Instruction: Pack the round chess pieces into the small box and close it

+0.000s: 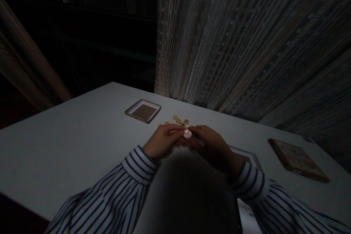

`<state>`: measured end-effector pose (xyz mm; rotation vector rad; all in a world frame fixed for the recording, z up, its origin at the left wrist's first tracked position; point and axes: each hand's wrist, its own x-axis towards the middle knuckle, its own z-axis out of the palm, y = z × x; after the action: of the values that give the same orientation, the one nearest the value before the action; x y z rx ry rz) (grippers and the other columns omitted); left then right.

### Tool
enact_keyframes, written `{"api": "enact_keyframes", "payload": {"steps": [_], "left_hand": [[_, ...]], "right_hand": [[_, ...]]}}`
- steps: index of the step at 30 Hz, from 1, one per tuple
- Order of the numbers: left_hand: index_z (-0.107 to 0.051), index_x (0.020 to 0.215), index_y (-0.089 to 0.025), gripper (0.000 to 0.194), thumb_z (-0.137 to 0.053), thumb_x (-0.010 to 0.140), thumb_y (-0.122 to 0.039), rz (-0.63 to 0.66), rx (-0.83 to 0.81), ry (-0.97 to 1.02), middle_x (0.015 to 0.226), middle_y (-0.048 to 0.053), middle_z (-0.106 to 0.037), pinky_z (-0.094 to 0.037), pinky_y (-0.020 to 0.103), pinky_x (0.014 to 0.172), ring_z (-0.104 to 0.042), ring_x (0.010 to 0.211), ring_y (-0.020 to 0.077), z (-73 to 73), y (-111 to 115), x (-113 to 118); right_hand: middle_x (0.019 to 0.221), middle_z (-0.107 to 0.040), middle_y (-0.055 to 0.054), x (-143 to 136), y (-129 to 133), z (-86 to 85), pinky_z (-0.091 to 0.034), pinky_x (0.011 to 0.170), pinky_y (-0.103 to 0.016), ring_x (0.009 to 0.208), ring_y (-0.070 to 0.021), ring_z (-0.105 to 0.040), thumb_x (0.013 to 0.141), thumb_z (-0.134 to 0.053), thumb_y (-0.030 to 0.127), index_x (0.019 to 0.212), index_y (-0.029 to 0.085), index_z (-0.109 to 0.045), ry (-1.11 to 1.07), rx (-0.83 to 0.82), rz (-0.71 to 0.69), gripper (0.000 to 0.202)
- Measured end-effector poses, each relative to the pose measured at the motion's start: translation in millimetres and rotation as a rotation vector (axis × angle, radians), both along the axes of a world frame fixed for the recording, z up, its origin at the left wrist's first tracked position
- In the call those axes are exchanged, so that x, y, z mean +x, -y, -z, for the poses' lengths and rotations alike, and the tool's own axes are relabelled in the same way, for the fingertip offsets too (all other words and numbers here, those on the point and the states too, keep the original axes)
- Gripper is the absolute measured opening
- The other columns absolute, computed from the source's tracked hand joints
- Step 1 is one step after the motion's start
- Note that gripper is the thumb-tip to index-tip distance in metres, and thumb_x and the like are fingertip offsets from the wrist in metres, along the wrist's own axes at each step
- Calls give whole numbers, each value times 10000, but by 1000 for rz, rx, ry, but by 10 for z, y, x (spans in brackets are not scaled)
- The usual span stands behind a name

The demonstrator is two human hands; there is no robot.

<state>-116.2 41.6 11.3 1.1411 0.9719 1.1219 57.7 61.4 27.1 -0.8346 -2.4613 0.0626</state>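
A round, pale xiangqi piece [187, 134] with a red character on its face is held up between my two hands, brightly lit. My left hand [163, 137] is closed, its thumb and fingers at the piece's left edge. From the other side my right hand [210, 142] curls in, its fingertips at the right and upper edge of the same piece. More yellowish round pieces [175, 117] lie loosely on the white table just beyond my fingers, one with a red mark [187, 121]. My hands hide some of them.
A shallow open box [147, 120] with a brown inside stands at the back left of the white table [90, 142]. Another tray [256, 161] is partly hidden behind my right forearm. Farther right lies a flat box with a patterned top [300, 159]. A striped curtain [208, 44] hangs behind.
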Motion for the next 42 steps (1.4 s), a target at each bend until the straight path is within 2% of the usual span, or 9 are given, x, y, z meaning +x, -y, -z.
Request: {"api": "enact_keyframes", "payload": {"steps": [9,14,23,27,33,42], "left_hand": [[-634,872,-117,262,-570,761,-345,-35,170,-144,733,32,-639,-432,248,612,-541,631,102,28,-13,-23],[-644,880,-123,277,-602,726,-349,-46,136,-136,749,37,-658,-446,252,625,-556,647,115,-20,35,17],[-662,868,-123,342,-670,648,-386,13,124,-43,730,37,-671,-453,255,644,-575,640,123,-94,147,163],[-666,839,-128,308,-664,658,-377,-4,131,-59,715,32,-666,-447,253,639,-563,619,117,-148,213,246],[-667,890,-142,272,-589,742,-356,85,169,-117,660,17,-649,-425,231,632,-547,628,112,-188,295,381],[-669,904,-134,288,-652,676,-308,-12,110,-63,609,9,-642,-429,232,590,-554,583,117,-269,375,628]], "right_hand": [[957,-636,-91,59,5,15,-444,737,-332,868,-186,-570,828,-509,299,1003,168,-566,44,105,19,226],[965,-629,-83,117,57,-41,-437,735,-326,882,-184,-563,818,-529,296,1016,178,-564,39,134,11,233],[904,-614,-74,302,253,-173,-431,703,-307,838,-171,-561,825,-515,302,961,184,-590,14,168,33,195],[914,-609,-75,413,332,-216,-433,716,-318,843,-176,-558,824,-518,317,988,181,-587,17,136,62,224],[949,-606,-87,543,406,-250,-432,739,-335,869,-184,-554,811,-541,312,1016,174,-584,-8,130,72,251],[951,-604,-80,627,487,-257,-422,736,-332,889,-180,-550,794,-561,259,1020,168,-578,-57,181,72,244]]}}
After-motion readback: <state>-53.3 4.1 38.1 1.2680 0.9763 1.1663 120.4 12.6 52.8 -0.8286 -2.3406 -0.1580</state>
